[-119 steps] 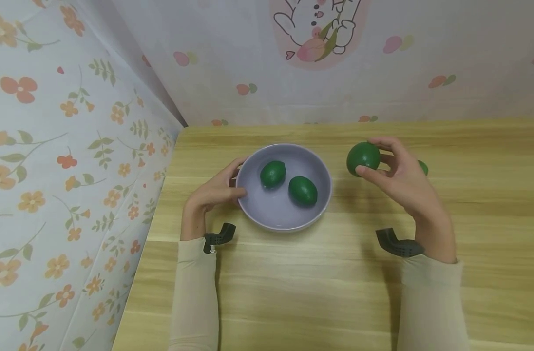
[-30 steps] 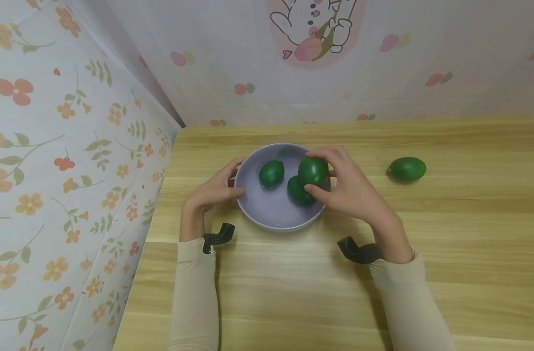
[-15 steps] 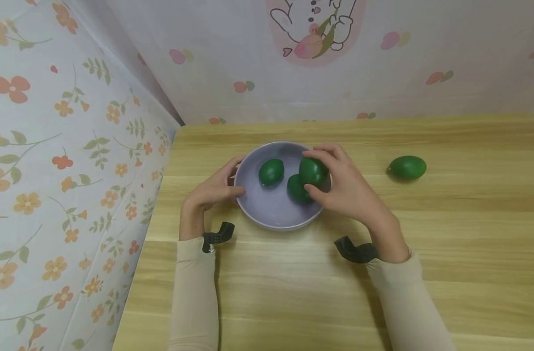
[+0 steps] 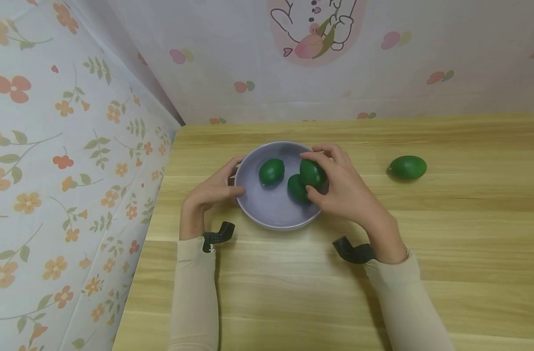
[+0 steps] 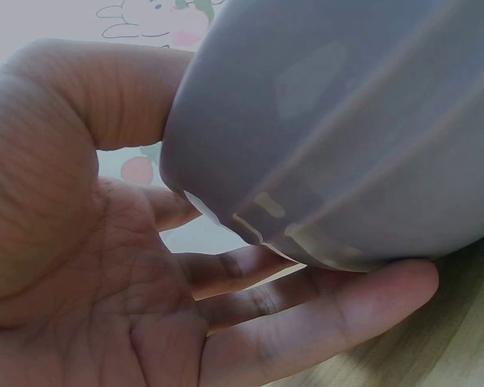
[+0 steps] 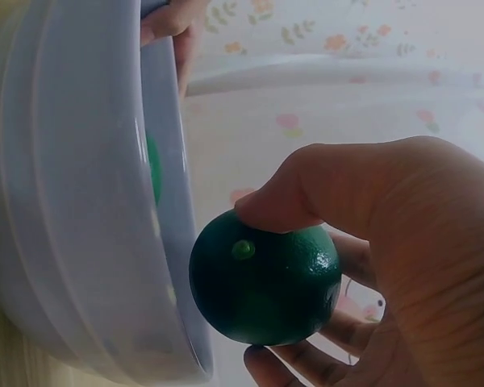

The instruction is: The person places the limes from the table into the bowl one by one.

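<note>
A lavender bowl (image 4: 267, 214) stands on the wooden table, with one green lime (image 4: 271, 172) at its left and a second lime (image 4: 297, 189) near its right side. My left hand (image 4: 212, 190) grips the bowl's left side, thumb over the rim; in the left wrist view its fingers (image 5: 331, 322) reach under the bowl's outer wall (image 5: 331, 137). Over the bowl's right rim, my right hand (image 4: 343, 187) holds another lime (image 4: 313, 173) between thumb and fingers. That held lime (image 6: 266, 278) shows its stem nub in the right wrist view, close beside the rim.
One more lime (image 4: 408, 167) lies on the table (image 4: 482, 219) to the right. A floral cloth (image 4: 74, 195) hangs along the left, and a printed curtain (image 4: 232, 53) closes off the back. Black wrist mounts (image 4: 353, 251) sit at both cuffs.
My right hand has carried the lime leftward from beside the bowl to over its right side, then shifted only slightly. The left hand keeps its grip on the bowl.
</note>
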A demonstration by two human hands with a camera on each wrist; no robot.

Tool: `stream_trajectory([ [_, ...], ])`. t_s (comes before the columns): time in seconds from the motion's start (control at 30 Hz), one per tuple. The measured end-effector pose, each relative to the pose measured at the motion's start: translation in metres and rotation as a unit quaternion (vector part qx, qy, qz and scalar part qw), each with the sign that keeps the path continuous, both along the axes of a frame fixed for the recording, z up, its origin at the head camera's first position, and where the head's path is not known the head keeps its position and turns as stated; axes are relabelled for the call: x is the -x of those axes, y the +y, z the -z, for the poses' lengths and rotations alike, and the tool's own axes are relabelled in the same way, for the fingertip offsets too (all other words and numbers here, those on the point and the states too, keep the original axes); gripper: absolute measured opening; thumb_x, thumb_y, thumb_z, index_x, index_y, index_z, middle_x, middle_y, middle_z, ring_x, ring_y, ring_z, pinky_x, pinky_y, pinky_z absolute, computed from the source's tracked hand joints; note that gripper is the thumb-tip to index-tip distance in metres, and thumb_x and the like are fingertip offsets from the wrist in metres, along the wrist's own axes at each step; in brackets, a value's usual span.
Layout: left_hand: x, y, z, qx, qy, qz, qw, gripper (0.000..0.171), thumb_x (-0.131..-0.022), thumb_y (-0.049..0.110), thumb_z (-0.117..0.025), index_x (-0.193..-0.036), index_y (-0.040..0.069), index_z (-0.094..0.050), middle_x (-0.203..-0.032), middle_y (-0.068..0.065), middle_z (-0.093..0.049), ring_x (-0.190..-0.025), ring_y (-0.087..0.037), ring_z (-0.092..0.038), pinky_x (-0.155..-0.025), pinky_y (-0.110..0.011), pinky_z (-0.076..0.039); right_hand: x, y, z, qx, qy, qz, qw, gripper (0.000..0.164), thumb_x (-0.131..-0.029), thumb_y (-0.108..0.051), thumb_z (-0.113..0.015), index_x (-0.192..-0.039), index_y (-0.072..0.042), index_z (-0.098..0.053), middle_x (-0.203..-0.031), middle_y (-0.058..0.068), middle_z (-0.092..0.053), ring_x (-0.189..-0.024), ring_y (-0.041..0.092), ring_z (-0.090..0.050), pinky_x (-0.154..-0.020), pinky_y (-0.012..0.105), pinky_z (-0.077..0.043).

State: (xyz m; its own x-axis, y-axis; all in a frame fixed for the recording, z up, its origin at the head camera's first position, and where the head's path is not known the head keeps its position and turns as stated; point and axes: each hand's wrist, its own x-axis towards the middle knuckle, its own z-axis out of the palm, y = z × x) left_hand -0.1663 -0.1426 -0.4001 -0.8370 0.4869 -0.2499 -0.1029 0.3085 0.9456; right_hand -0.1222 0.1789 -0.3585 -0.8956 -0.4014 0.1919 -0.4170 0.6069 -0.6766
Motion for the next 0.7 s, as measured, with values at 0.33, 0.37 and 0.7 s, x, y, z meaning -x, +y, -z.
stream_trajectory([
  [0.33, 0.0005, -0.0003, 0.0001, 0.004, 0.003, 0.000, 1.0000, 0.090, -0.082, -0.007, -0.063, -0.164, 0.015, -0.032, -0.163, -0.019, -0.039, -0.138, -0.046, -0.053, -0.093, -0.046, -0.062, 0.0005, -0.0015, -0.0007, -0.001, -0.008, 0.001, 1.000, 0.062, -0.089, -0.008, -0.075, -0.148, -0.012, -0.057, -0.156, 0.018, -0.039, -0.143, 0.038, -0.040, -0.114, 0.060, -0.047],
  [0.37, 0.0006, -0.0003, 0.0004, 0.004, 0.004, 0.001, 1.0000, 0.090, -0.082, -0.007, -0.063, -0.163, 0.015, -0.032, -0.163, -0.019, -0.039, -0.138, -0.046, -0.053, -0.093, -0.046, -0.062, 0.0005, -0.0016, -0.0008, -0.001, -0.009, 0.000, 1.000, 0.062, -0.089, -0.009, -0.076, -0.148, -0.013, -0.056, -0.157, 0.018, -0.039, -0.143, 0.038, -0.040, -0.115, 0.060, -0.047],
  [0.7, 0.0007, -0.0008, 0.0018, 0.002, 0.005, 0.003, 1.0000, 0.089, -0.082, -0.008, -0.062, -0.163, 0.015, -0.032, -0.162, -0.020, -0.040, -0.137, -0.046, -0.053, -0.093, -0.046, -0.062, 0.0002, 0.0030, -0.0019, 0.022, 0.010, -0.001, 1.000, 0.059, -0.094, -0.010, -0.074, -0.150, -0.009, -0.056, -0.156, 0.020, -0.043, -0.147, 0.038, -0.042, -0.118, 0.062, -0.043],
])
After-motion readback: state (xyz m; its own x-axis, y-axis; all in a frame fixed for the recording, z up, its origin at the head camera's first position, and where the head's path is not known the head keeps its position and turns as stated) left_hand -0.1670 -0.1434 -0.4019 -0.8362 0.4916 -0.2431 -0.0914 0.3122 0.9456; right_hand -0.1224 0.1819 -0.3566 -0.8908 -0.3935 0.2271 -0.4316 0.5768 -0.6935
